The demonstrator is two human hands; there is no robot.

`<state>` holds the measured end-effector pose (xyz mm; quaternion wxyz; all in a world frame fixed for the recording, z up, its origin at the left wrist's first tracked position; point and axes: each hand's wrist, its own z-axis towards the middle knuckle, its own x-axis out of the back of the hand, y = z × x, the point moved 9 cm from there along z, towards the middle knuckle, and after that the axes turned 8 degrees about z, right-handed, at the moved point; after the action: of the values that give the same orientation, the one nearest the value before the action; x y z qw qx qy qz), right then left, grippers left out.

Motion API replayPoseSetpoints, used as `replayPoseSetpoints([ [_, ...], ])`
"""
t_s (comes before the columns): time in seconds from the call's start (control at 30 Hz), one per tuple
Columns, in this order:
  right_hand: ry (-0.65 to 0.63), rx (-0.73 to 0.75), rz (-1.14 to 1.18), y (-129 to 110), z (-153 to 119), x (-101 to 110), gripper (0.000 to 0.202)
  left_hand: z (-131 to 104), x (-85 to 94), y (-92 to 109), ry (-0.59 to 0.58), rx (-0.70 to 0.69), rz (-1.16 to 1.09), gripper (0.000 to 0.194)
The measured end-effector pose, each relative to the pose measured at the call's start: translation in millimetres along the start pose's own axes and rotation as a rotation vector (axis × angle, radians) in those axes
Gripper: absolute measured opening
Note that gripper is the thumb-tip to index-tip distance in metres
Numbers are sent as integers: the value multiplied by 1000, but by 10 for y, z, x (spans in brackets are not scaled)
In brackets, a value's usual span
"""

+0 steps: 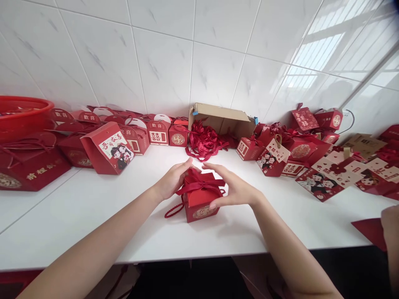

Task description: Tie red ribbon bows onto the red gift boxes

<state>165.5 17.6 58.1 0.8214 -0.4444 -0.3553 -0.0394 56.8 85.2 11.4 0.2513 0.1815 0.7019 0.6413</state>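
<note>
A small red gift box (202, 201) stands on the white table in front of me, with a dark red ribbon bow (202, 185) across its top and a gold emblem on its front. A twisted red cord handle (175, 210) hangs out on its left. My left hand (174, 179) is at the box's left rear, open, its fingers stretched and partly hidden behind the bow. On the right, my right hand (235, 187) is open around the box, fingers spread toward the back and the thumb against the front right corner.
Loose red ribbons (205, 139) spill from a cardboard box (220, 112) by the tiled wall. Red gift boxes (107, 147) line the left; more decorated boxes (324, 176) crowd the right. A red basin (25, 118) stands far left. Another person's hand (391, 226) holds red card at right.
</note>
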Motion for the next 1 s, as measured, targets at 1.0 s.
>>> replayPoseSetpoints([
  [1.0,247,-542,-383,1362,877,29,30,67,446,-274,385,50,354,22],
])
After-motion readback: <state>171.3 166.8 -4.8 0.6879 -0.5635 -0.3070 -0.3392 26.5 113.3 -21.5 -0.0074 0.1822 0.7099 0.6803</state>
